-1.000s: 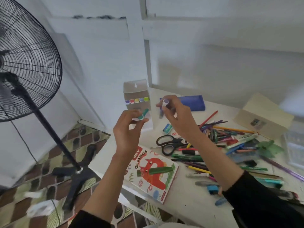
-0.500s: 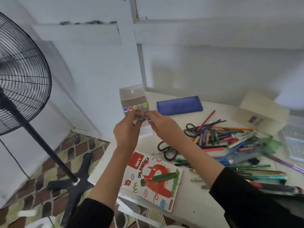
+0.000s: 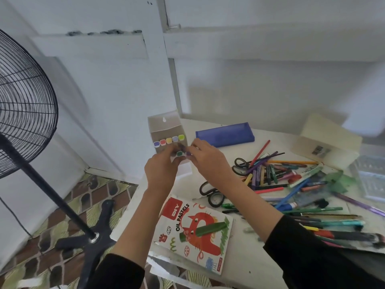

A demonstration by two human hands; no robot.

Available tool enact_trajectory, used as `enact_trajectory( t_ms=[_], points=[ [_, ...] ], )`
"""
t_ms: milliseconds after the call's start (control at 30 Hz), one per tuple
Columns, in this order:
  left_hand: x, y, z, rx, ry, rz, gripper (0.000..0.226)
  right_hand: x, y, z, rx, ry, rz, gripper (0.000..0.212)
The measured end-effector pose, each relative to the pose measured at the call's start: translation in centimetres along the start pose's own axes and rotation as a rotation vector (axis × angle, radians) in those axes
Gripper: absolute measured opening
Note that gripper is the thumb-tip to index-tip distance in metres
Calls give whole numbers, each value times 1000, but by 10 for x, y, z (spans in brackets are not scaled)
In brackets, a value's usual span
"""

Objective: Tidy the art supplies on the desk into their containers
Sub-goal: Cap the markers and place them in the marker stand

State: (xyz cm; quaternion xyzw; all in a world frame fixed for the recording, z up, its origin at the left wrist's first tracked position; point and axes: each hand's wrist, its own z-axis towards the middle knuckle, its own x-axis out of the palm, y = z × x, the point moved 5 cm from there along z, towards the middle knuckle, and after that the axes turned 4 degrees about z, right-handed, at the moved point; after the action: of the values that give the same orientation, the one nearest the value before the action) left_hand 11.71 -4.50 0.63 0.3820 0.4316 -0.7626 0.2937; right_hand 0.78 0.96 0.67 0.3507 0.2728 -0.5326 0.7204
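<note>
A small open cardboard marker box [image 3: 164,126] stands at the desk's far left corner, with a row of colour-capped markers [image 3: 168,140] in it. My left hand [image 3: 161,172] pinches a green-capped marker [image 3: 179,153] at the box's front. Beside it, my right hand [image 3: 208,161] pinches a purple-capped marker [image 3: 188,153]. Both marker bodies are hidden behind my fingers. A big heap of loose pens and pencils [image 3: 291,180] covers the right of the desk.
An oil pastels box [image 3: 212,257] with a green pastel [image 3: 205,228] on it lies near the front edge. Scissors [image 3: 212,197], a blue pencil case [image 3: 225,132], a beige box [image 3: 329,140] and a clear tray [image 3: 370,176] are around. A standing fan [image 3: 25,105] is left of the desk.
Both hands came together and moved forward and down to the marker box, carrying the green and purple markers. My view tilted lower over the desk.
</note>
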Motion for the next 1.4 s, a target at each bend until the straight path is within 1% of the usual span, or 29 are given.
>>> enact_trajectory(
  t_ms=[100, 200, 300, 367, 467, 567, 633, 667, 733, 767, 833, 900, 933, 967, 1033, 1100, 1167, 1267, 1333, 1400],
  points=[
    [0, -6, 2, 19, 9, 120, 25, 9, 1, 3, 24, 124, -9, 21],
    [0, -6, 3, 37, 28, 165, 27, 15, -1, 7, 96, 246, -6, 29],
    [1, -3, 4, 56, 48, 228, 29, 18, -3, 12, 129, 287, -80, 32],
    [-1, -1, 4, 59, 52, 217, 28, 20, -4, 15, 153, 309, -117, 33],
    [-2, -1, 5, 53, 51, 205, 29, 22, -6, 13, 200, 351, -122, 34],
    [0, 0, 4, 29, 30, 188, 28, 20, -5, 7, 221, 351, -125, 39],
    [1, 0, -1, 77, -58, 117, 23, 21, -7, 2, 238, 352, -102, 44],
    [3, 0, -5, 137, -135, 61, 19, 21, -8, -1, 245, 358, -76, 47],
    [9, 0, -17, 285, -340, -39, 15, 21, -12, -12, 248, 356, 6, 51],
    [13, -1, -24, 351, -406, -78, 13, 19, -13, -19, 244, 336, 40, 54],
    [21, -13, -37, 497, -455, -129, 14, 10, -18, -36, 259, 254, 76, 56],
    [33, -30, -46, 611, -391, -180, 24, -2, -36, -55, 343, 136, 103, 53],
    [40, -38, -48, 651, -340, -195, 31, -9, -49, -65, 407, 99, 113, 50],
    [50, -46, -50, 681, -290, -208, 32, -17, -65, -77, 477, 85, 115, 46],
    [70, -63, -51, 700, -199, -248, 23, -34, -96, -100, 606, 87, 117, 37],
    [88, -82, -49, 694, -120, -291, 21, -55, -127, -123, 743, 93, 106, 31],
    [103, -104, -47, 688, -75, -311, 22, -76, -156, -143, 874, 121, 63, 26],
    [120, -139, -36, 657, -38, -304, 22, -99, -190, -166, 1014, 243, -50, 24],
    [133, -159, -23, 592, -24, -286, 22, -107, -204, -174, 1034, 317, -106, 25],
    [148, -173, -8, 509, -4, -245, 16, -108, -213, -177, 1024, 368, -125, 26]
  ],
)
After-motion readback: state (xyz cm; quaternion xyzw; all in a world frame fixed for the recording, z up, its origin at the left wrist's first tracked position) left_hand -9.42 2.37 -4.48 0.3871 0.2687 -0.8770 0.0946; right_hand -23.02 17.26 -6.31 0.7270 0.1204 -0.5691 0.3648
